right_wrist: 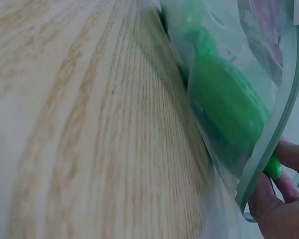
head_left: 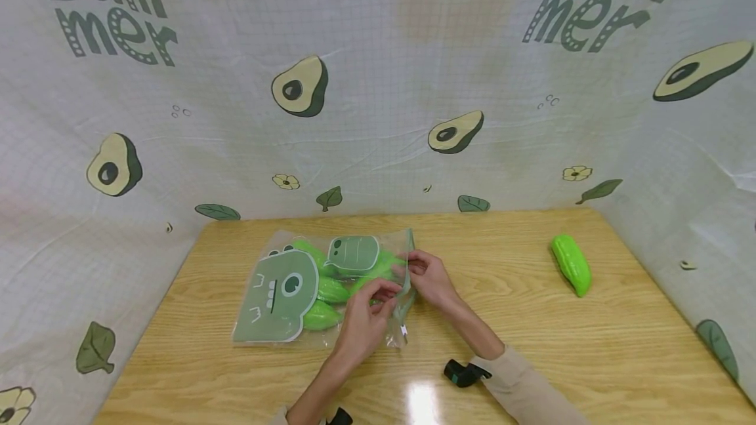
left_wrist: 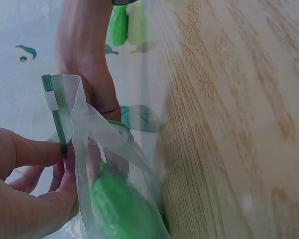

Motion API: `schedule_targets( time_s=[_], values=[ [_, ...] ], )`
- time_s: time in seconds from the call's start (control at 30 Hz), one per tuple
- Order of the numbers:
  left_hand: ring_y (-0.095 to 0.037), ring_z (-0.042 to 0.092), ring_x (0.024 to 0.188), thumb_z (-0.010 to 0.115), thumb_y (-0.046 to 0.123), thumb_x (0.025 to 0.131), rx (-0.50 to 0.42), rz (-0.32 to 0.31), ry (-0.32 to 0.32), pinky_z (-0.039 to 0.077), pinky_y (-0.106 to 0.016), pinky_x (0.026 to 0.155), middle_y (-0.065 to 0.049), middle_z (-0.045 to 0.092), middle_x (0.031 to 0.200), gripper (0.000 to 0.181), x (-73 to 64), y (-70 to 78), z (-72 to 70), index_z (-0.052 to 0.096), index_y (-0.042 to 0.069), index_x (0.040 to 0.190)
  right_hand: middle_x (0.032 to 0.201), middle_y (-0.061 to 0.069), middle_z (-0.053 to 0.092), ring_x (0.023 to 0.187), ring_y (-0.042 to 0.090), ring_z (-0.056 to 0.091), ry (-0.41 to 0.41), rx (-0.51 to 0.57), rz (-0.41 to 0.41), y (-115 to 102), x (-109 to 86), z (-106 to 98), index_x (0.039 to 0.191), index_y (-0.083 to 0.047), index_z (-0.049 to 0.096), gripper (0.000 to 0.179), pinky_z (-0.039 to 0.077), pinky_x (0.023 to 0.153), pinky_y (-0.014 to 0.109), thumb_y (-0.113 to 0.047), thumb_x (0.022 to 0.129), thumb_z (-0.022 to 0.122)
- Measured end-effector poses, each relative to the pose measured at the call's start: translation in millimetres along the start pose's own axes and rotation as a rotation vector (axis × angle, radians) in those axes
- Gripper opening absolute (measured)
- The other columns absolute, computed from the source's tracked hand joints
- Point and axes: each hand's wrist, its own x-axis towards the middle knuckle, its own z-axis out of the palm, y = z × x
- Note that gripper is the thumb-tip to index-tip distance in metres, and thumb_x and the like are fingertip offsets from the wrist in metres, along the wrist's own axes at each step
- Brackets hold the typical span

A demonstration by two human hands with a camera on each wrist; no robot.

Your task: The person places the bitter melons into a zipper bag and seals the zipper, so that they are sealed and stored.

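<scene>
A clear zip bag [head_left: 277, 307] with a green monster print lies on the table, its mouth to the right. Inside are several bright green bitter melons [head_left: 321, 315], ridged and tapered. My left hand [head_left: 366, 320] pinches the near side of the bag's mouth between thumb and fingers; the white zip slider [left_wrist: 51, 101] sits close by on the green strip. At the opening, my right hand [head_left: 434, 281] has thumb and fingers about the tip of one bitter melon [right_wrist: 231, 102], most of which lies within the bag. The bag's rim partly covers those fingers.
Another green bitter melon [head_left: 571, 265] lies by itself at the right of the wooden table [head_left: 502, 261]. A pale cloth [head_left: 378, 169] printed with avocados hangs behind and along both sides. Black wrist cameras [head_left: 463, 372] are worn on the arms.
</scene>
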Motion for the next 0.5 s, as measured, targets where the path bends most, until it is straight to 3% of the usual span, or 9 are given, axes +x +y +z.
schedule_targets(
  time_s=[0.2, 0.5],
  values=[
    [-0.023, 0.066, 0.095, 0.064, -0.01, 0.093, -0.005, 0.0, -0.003, 0.058, -0.026, 0.083, -0.008, 0.069, 0.103, 0.02, -0.4, -0.6, 0.0, 0.071, 0.004, 0.105, 0.112, 0.024, 0.069, 0.102, 0.026, 0.071, 0.031, -0.012, 0.023, 4.3, 4.0, 3.9, 0.117, 0.012, 0.064, 0.028, 0.056, 0.08, 0.02, -0.003, 0.095, 0.072],
    [-0.022, 0.067, 0.094, 0.064, -0.009, 0.094, 0.013, 0.009, -0.008, 0.058, -0.029, 0.083, -0.007, 0.069, 0.102, 0.02, -1.3, -1.9, -0.9, 0.072, 0.005, 0.105, 0.112, 0.022, 0.07, 0.106, 0.029, 0.07, 0.045, -0.016, 0.032, 4.7, 3.3, 8.9, 0.122, 0.01, 0.064, 0.033, 0.055, 0.079, 0.021, -0.007, 0.095, 0.073]
  ],
)
